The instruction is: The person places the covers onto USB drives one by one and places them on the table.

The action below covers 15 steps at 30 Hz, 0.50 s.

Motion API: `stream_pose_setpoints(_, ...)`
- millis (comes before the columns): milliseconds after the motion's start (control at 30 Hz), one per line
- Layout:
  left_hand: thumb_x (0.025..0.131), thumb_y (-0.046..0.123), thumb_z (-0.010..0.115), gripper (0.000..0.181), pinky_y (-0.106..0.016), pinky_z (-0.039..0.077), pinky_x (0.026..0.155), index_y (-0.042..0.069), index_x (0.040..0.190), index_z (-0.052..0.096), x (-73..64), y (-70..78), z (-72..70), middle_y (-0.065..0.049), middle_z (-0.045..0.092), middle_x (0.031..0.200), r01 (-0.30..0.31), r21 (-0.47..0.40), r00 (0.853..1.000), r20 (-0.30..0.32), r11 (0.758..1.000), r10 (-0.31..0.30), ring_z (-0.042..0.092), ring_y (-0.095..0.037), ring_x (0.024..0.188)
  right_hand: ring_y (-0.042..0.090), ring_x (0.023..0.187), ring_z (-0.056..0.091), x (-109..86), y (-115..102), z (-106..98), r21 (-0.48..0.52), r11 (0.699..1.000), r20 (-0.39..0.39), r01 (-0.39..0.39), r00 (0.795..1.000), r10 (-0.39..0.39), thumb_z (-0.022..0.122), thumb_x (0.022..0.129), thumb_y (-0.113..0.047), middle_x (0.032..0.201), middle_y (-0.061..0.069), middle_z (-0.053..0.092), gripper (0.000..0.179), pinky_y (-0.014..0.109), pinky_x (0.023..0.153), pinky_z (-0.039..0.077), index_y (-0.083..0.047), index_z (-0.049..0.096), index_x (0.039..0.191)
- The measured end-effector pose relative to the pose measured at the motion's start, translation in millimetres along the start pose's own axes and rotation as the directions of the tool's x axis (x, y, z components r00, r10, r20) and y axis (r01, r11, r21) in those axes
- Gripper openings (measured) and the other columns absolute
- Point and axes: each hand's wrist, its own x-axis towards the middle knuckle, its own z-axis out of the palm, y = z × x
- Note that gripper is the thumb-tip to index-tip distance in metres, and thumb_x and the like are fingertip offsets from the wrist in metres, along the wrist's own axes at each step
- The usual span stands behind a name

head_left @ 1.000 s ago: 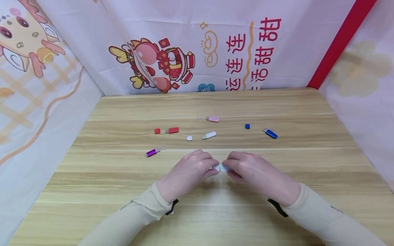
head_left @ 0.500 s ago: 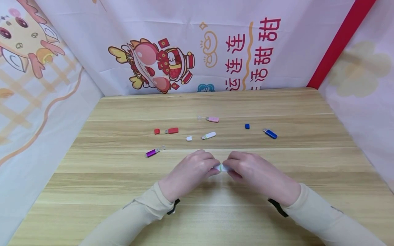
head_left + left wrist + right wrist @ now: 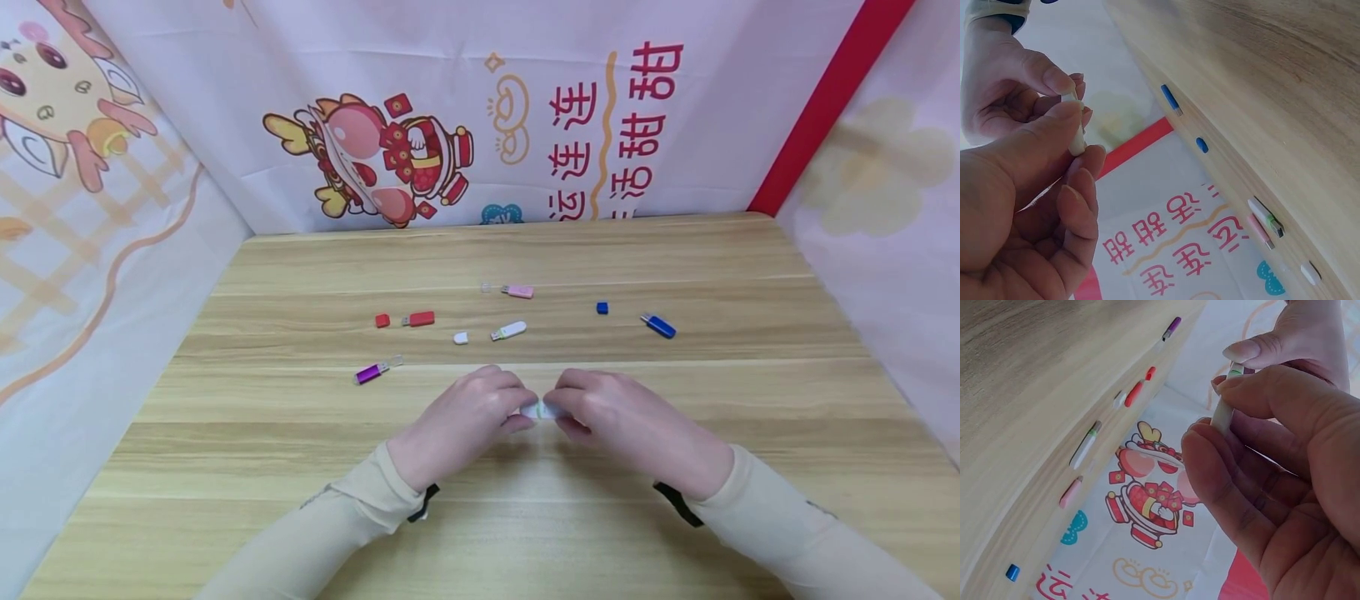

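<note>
Both hands meet over the front middle of the table, holding one white USB stick (image 3: 551, 411) with a thin green band. My left hand (image 3: 468, 417) pinches its left end between thumb and fingers. The right end is pinched by my right hand (image 3: 626, 425) in the same way. Fingers cover much of the stick, so whether a cap sits on it is hard to tell. In the right wrist view the white body (image 3: 1222, 415) and green band show between the fingertips. Just beyond the hands lie another white USB stick (image 3: 512, 331), connector bare, and a white cap (image 3: 461, 338).
Uncapped on the wooden table (image 3: 315, 533) lie a red USB stick (image 3: 422, 318) with its cap (image 3: 382, 320), a pink stick (image 3: 520, 292), and a blue stick (image 3: 660, 326) with a blue cap (image 3: 602, 308). A purple stick (image 3: 370, 373) has a clear cap at its connector.
Both hands and the white USB stick between them have shifted very slightly to the right. Their hold on it looks the same, and the things on the table lie as before.
</note>
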Motion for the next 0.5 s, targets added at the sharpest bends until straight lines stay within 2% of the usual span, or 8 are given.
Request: stream_pose_setpoints(500, 0.083, 0.012, 0.081, 0.014, -0.017, 0.052, 0.075, 0.004, 0.093, 0.077, 3.8, 2.3, 1.0, -0.001, 0.072, 0.088, -0.012, -0.001, 1.0, -0.022, 1.0, 0.012, 0.064, -0.013, 0.081, 0.008, 0.069, 0.06, -0.6, -0.2, -1.1, -0.023, 1.0, -0.006, -0.001, 1.0, 0.001, 0.083, 0.075, 0.002, 0.083, 0.0, 0.065, 0.02, 0.019, 0.064, 0.055, -0.004, 0.074, 0.091)
